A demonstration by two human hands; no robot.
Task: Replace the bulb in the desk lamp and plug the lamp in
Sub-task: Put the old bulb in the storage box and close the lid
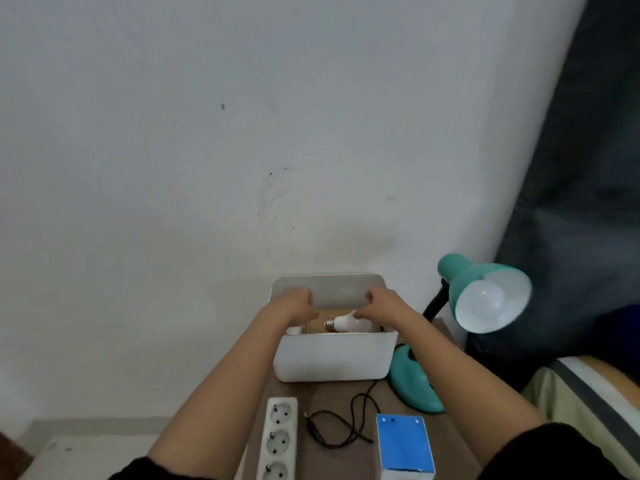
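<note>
The fingers (306, 296) of the left hand (294, 306) are curled down inside a white box (332, 358), and those of the right hand (382, 304) curl likewise. Whether either has hold of anything I cannot tell, since the knuckles hide the tips. The right hand sits over the round end of a spare bulb (341, 322) lying on its side in the box, screw cap pointing left, probably to pick it up. Just right of the box stands the teal lamp (464, 271), its shade tipped toward the person with the old bulb (483, 299) not yet removed. Its cord (353, 420) lies loose on the table (332, 459) beside a power strip (281, 441), unplugged, which suits handling the socket safely. A blue carton (403, 441) stands nearby.
</note>
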